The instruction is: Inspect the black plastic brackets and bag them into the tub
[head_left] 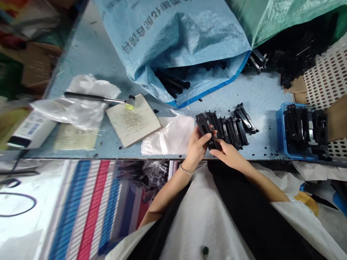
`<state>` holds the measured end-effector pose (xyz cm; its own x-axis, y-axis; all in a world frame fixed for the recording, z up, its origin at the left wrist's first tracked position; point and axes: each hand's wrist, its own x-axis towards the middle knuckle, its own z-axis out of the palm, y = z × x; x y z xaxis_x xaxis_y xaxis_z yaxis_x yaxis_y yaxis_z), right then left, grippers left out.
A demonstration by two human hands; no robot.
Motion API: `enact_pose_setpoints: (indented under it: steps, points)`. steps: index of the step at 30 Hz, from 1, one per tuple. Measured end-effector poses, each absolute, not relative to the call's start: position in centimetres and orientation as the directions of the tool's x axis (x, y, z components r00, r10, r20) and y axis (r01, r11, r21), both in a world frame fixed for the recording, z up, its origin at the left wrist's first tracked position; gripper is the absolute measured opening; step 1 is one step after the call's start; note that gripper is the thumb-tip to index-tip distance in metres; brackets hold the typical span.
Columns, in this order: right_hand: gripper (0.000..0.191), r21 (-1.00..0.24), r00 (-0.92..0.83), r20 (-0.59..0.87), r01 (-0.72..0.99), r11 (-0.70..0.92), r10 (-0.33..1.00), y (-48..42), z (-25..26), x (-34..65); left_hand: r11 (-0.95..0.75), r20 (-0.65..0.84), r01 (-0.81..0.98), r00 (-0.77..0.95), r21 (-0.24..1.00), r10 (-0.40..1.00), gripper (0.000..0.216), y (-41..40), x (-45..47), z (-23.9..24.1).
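Note:
My left hand point(197, 146) and my right hand point(227, 151) both grip one flat black plastic part point(206, 130) at the near edge of the blue table point(260, 97). The left hand's fingers wrap the part's left side, and a bead bracelet sits on that wrist. The right hand pinches its lower right end. Just right of the held part stands a row of several like black parts point(233, 128), leaning side by side on the table.
A blue basket point(280, 126) of black parts stands at the right. An open blue woven sack point(179, 47) and a green sack point(273, 18) hold more parts at the back. A small hammer point(103, 98) rests on a board point(134, 121), beside plastic bags point(170, 137).

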<state>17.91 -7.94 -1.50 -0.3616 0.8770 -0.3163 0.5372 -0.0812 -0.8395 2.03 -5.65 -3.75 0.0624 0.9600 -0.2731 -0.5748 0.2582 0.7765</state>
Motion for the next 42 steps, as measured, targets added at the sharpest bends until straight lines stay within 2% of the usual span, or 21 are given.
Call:
enact_pose_setpoints:
  steps: [3,5,6,8,11,13,17,22,28,34,39,42]
  points:
    - [0.038,-0.906,-0.385,-0.398,0.307,-0.291,0.833,-8.7,-3.1,16.7,0.199,-0.218,-0.532,0.029,0.823,0.976,0.043,-6.4,1.4,-3.6]
    - [0.04,-0.903,-0.388,-0.429,0.196,-0.382,0.815,-8.7,-3.7,16.5,0.153,-0.151,-0.425,0.037,0.892,0.988,0.043,-6.6,0.1,-4.2]
    - [0.041,-0.9,-0.372,-0.436,0.158,-0.407,0.82,-8.7,-3.9,16.5,0.11,-0.111,-0.323,0.016,0.94,0.994,0.042,-6.7,-0.9,-4.6]
    - [0.04,-0.901,-0.329,-0.426,0.073,-0.427,0.843,-8.6,-3.8,16.6,0.02,-0.02,-0.004,-0.103,1.0,0.994,0.037,-6.6,-3.0,-5.6]
    - [0.042,-0.895,-0.306,-0.406,-0.055,-0.442,0.861,-8.1,-3.3,16.3,0.016,0.107,0.482,-0.226,0.876,0.968,0.024,-6.3,-6.1,-7.3]
    - [0.045,-0.88,-0.314,-0.418,-0.092,-0.466,0.853,-7.6,-3.2,15.7,0.027,0.099,0.6,-0.176,0.799,0.979,0.011,-5.7,-7.7,-8.2]
    - [0.048,-0.848,-0.327,-0.44,-0.155,-0.507,0.836,-6.5,-3.3,14.0,0.057,-0.021,0.464,-0.082,0.884,0.996,0.016,-4.8,-9.9,-8.5]
    - [0.05,-0.789,-0.363,-0.419,-0.307,-0.531,0.832,-4.8,-2.8,11.6,0.186,-0.154,0.259,-0.141,0.948,0.978,0.018,-4.9,-11.5,-7.6]
    - [0.051,-0.699,-0.439,-0.362,-0.457,-0.55,0.823,-2.5,-3.5,7.9,0.181,-0.144,0.246,-0.161,0.952,0.976,0.008,-5.1,-11.0,-7.1]
    - [0.047,-0.714,-0.305,-0.416,-0.473,-0.515,0.857,-2.3,-5.3,7.0,0.2,-0.188,0.03,-0.237,0.979,0.953,0.024,-6.1,-11.5,-5.9]
    - [0.049,-0.661,-0.441,-0.353,-0.507,-0.553,0.825,-2.9,-4.4,7.0,0.231,-0.223,0.0,-0.257,0.973,0.94,0.029,-6.0,-11.5,-5.9]
    - [0.048,-0.664,-0.427,-0.366,-0.503,-0.554,0.827,-2.9,-4.2,6.8,0.227,-0.233,-0.052,-0.246,0.973,0.941,0.029,-5.6,-11.0,-6.4]
